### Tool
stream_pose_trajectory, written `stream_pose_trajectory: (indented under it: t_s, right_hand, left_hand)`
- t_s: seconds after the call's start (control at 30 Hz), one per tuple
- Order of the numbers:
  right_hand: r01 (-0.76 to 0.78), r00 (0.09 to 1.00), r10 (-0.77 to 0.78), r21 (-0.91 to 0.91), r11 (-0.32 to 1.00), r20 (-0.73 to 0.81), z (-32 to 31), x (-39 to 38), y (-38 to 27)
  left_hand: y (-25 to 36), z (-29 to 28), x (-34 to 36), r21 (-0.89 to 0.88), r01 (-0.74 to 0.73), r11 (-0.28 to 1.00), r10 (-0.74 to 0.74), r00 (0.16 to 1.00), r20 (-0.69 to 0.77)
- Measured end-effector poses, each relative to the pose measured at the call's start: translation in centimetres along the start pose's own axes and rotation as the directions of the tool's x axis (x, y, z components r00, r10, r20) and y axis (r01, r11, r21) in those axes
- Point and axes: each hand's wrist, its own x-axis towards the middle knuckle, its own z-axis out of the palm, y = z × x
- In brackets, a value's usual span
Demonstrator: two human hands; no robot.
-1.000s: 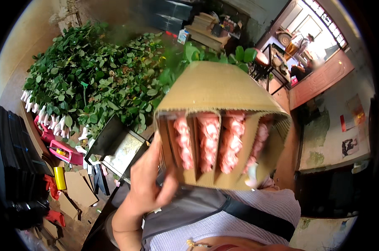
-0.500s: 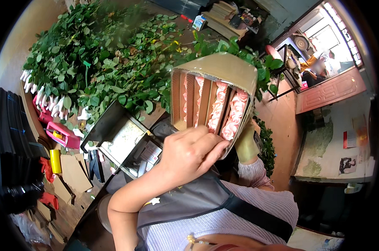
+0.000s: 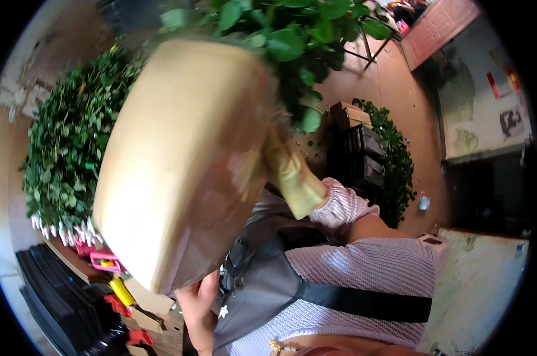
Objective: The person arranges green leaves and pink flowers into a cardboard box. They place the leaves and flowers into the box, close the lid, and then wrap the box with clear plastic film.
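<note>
A bunch of roses (image 3: 161, 154) wrapped in tan cardboard and clear plastic is held up close in front of me, blurred by motion. Its flat cardboard side faces me; the flower heads are hidden, with faint pink showing through the plastic. Green leaves (image 3: 286, 44) stick out at its far end. My bare left hand (image 3: 200, 296) grips its lower near edge, fingers partly hidden behind it. On its right side, my right hand (image 3: 280, 157) holds it in a yellow-green glove, with fingertips out of sight.
Leafy rose stems (image 3: 67, 136) are heaped at the left. Black sheets (image 3: 55, 291) stand stacked at the lower left, near a yellow roll (image 3: 122, 292) and a pink tool (image 3: 106, 261). Black crates (image 3: 363, 154) and more greenery (image 3: 393, 160) are on the floor to the right.
The bunch has come closer and to the left and turned, so its open end with the pink roses no longer shows. My left hand has moved down to its lower edge.
</note>
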Motion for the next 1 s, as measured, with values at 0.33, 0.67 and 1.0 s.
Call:
stream_pose_trajectory:
  t_s: [0.33, 0.67, 1.0]
  right_hand:
    - [-0.515, 0.851, 0.502, 0.438, 0.737, 0.155, -0.6, 9.4, 9.2]
    - [-0.419, 0.713, 0.611, 0.489, 0.765, -0.345, -16.6, 7.8, 25.1]
    - [-0.769, 0.246, 0.718, 0.32, 0.554, -0.652, -40.5, -17.2, 18.5]
  left_hand:
    - [-0.6, -6.5, 1.6, 0.561, -0.15, 0.814, 0.285, 0.945, -0.161]
    - [-6.5, -14.1, 10.5, 0.863, -0.173, 0.474, 0.456, 0.887, -0.073]
    - [-13.9, -33.7, 12.5, 0.888, 0.094, 0.45, 0.312, 0.915, -0.255]
